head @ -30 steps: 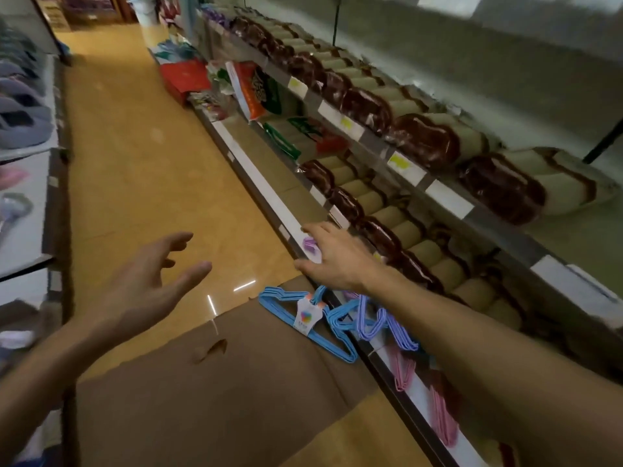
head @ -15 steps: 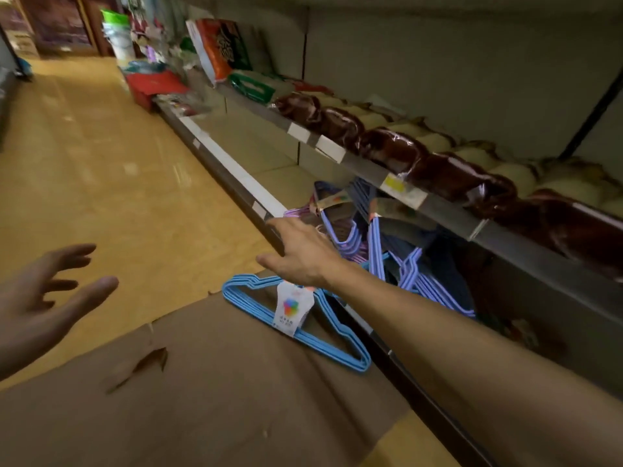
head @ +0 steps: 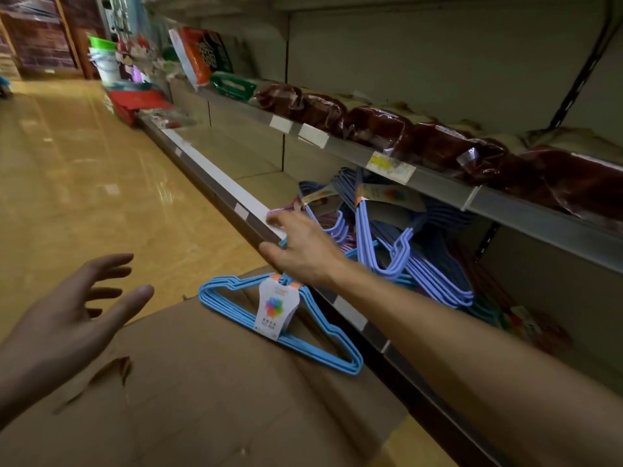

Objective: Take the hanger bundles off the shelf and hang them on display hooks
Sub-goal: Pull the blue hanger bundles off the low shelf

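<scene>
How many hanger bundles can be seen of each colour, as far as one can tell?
Sky-blue hanger bundle, lying on the cardboard box: 1
Lilac hanger bundles, on the bottom shelf: at least 2
Pink hanger bundle: at least 1, mostly hidden
Total: at least 4

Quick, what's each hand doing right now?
Left hand: open, holding nothing.
Right hand: open, reaching over the shelf edge toward the hangers, nothing held.

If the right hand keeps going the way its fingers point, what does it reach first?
Probably the pink hanger bundle just past the fingertips of the right hand, at the bottom shelf's front edge. Depth is unclear, so the fingers may already touch it.
</scene>
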Demonstrator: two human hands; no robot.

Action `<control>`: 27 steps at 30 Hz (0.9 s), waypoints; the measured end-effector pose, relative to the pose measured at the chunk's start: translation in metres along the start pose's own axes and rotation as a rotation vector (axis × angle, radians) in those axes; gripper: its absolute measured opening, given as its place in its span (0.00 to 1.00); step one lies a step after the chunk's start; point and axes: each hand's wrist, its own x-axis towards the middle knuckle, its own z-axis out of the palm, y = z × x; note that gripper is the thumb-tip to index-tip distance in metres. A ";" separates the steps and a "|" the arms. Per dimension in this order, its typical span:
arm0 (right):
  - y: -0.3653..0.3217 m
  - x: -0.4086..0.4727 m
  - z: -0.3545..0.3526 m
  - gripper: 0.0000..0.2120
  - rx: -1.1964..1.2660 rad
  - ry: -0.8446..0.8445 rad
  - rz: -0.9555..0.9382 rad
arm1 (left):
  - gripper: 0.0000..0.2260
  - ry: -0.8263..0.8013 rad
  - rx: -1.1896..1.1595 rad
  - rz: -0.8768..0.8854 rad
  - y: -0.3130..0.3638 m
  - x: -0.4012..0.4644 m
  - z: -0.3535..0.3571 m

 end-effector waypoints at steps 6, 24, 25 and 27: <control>0.070 -0.030 -0.059 0.14 -0.144 0.227 0.153 | 0.21 -0.118 -0.079 -0.027 0.056 0.016 0.069; 0.171 -0.042 -0.091 0.23 0.558 0.311 0.833 | 0.30 -0.510 0.110 0.210 0.191 0.065 0.196; 0.174 -0.036 -0.088 0.25 0.621 0.315 0.842 | 0.32 -0.531 0.137 0.203 0.193 0.067 0.200; 0.181 -0.024 -0.081 0.24 0.719 0.317 0.856 | 0.36 -0.567 0.176 0.185 0.193 0.070 0.210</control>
